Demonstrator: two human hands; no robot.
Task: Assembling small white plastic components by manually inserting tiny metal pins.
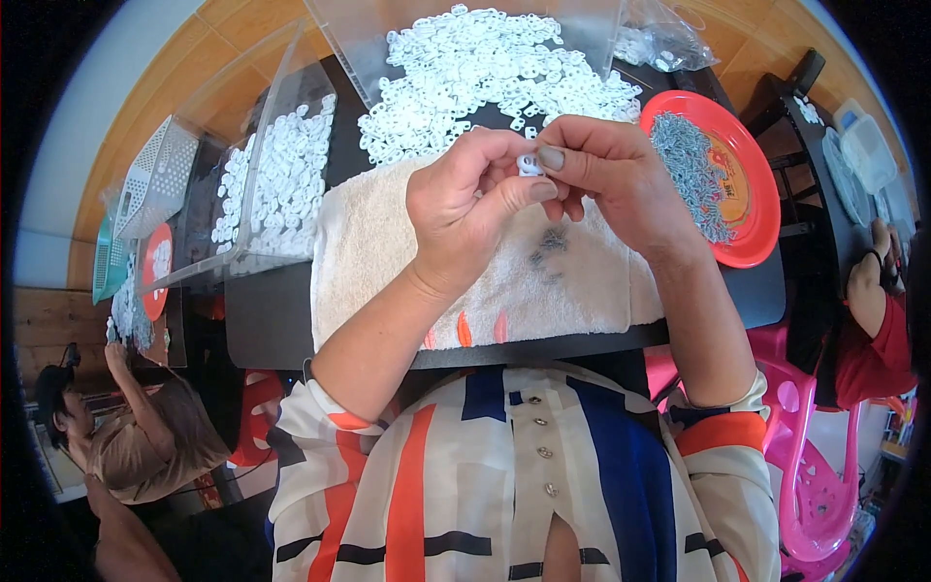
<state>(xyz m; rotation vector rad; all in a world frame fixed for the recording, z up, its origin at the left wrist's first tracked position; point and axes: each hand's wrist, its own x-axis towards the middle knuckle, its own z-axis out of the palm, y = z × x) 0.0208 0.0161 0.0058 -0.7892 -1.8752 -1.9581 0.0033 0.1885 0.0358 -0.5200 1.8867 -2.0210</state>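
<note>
My left hand (464,199) and my right hand (613,179) meet above a cream towel (373,247) on the dark table. Between their fingertips is a small white plastic cable clip (529,166). The left thumb and fingers pinch it from the left, while the right thumb presses at its upper right side. Whether a nail is also in the right fingers cannot be made out. Just beneath the hands, a few grey nails (551,247) lie on the towel. Many more nails (687,175) fill part of a red plate (761,199) beside my right wrist.
A heap of white clips (475,73) spreads from a clear bin behind my hands. More clips (286,179) lie in a clear box (242,260) at left. Clear plastic bags (669,39) lie at the back right. A co-worker (145,427) sits far left; pink chairs (805,466) stand right.
</note>
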